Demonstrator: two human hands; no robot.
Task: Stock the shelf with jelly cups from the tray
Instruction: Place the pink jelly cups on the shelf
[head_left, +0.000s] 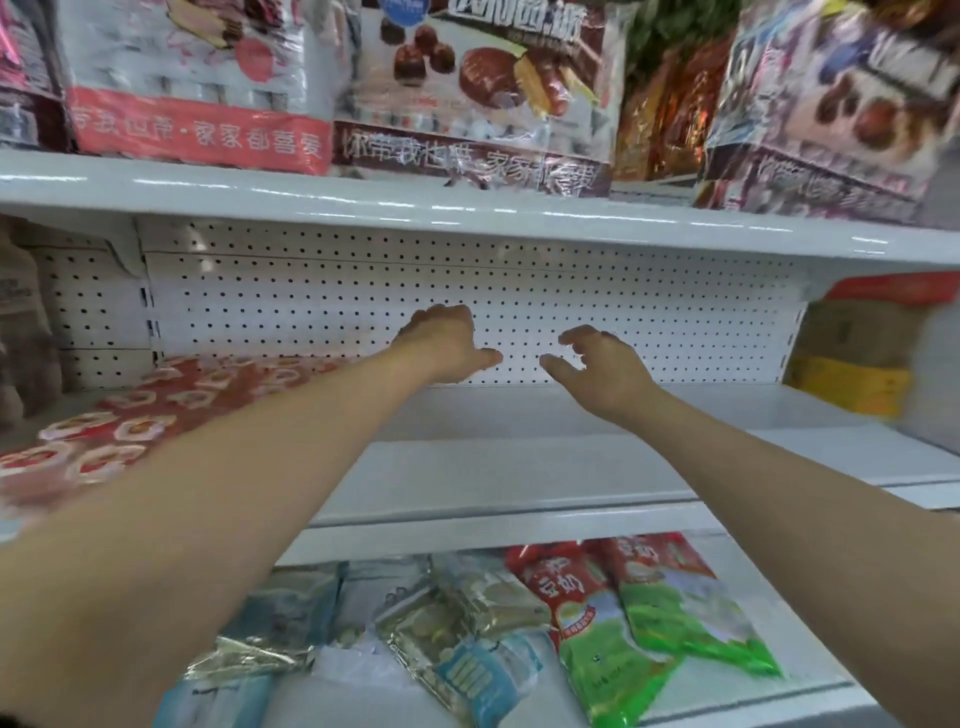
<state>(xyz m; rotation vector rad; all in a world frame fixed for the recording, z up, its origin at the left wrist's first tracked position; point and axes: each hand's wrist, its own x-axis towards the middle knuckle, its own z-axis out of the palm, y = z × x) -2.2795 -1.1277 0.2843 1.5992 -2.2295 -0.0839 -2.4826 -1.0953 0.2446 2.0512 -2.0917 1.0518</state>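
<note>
The left hand (449, 340) and right hand (602, 371) hover mid-frame over the shelf (519, 467), fingers (574, 338) loosely bent and holding nothing, likely just after releasing stock. The jelly cups (156, 410) sit in red-lidded rows at the frame's left.

A shop is shown, of the grocery kind. White metal shelves (519, 208) are mounted on a perforated back panel (363, 291). Large printed snack bags (467, 88) are stacked on the upper shelf, and sealed red-and-green packets (649, 613) are laid on the lower one, near.
</note>
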